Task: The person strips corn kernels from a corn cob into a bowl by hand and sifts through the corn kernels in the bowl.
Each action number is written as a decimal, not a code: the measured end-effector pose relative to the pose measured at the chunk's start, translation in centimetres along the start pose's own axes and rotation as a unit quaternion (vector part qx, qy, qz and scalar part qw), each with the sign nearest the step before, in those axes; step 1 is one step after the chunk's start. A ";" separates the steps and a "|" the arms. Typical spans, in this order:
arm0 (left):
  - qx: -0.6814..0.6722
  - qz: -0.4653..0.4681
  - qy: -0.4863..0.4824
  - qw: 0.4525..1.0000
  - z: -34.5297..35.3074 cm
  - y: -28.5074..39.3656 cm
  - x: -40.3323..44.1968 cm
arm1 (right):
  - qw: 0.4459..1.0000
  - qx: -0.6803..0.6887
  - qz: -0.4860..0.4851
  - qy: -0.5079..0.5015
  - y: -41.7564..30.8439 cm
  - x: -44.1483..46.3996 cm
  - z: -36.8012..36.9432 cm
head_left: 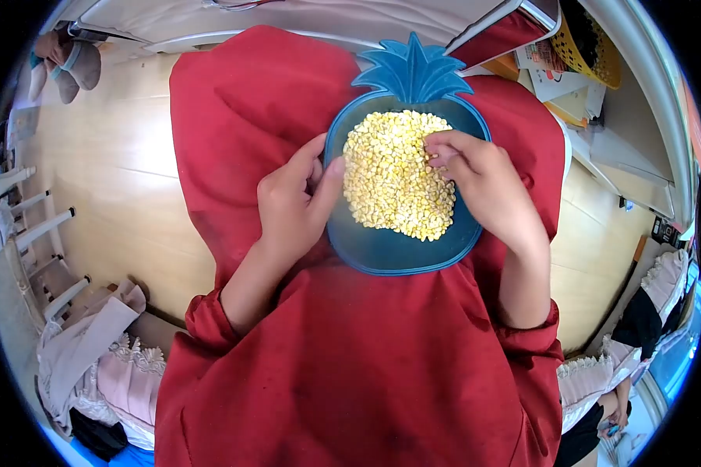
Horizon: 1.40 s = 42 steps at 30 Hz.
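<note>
A dark teal pineapple-shaped tray with a leafy top rests on my lap, over the red garment. Yellow corn kernels lie heaped in it, and bare tray floor shows at the lower end. My left hand grips the tray's left rim, its thumb over the edge and the other fingers partly hidden. Over the right side of the heap, my right hand has its fingers bent and pinched together at the kernels. What lies between those fingertips is too small to make out clearly.
A yellow basket and papers are at the upper right, beside a white cabinet. White chair legs stand at the left. Another person's hand shows at the lower right, near lace-trimmed covers.
</note>
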<state>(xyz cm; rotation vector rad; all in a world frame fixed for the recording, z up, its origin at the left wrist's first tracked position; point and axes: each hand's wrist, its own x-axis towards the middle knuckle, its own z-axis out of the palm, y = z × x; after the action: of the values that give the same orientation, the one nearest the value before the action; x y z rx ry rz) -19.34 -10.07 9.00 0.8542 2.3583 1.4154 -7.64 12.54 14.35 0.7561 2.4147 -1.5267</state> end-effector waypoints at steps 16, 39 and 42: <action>-0.016 0.002 0.003 1.000 0.4 -0.8 0.3 | 0.804 0.545 0.116 -0.208 1.5 -0.6 2.8; -0.067 0.008 -0.010 0.998 1.3 -1.1 3.7 | 0.679 0.695 0.140 -0.189 2.2 4.4 4.8; -0.078 -0.023 -0.017 0.997 1.1 -0.1 3.8 | 0.678 0.701 0.110 -0.195 1.4 3.0 2.9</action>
<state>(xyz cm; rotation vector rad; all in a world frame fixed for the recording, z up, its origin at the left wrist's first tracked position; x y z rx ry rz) -21.86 -7.06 8.68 0.7711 2.1943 1.5286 -9.85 11.42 10.66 0.6726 0.4277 -2.8321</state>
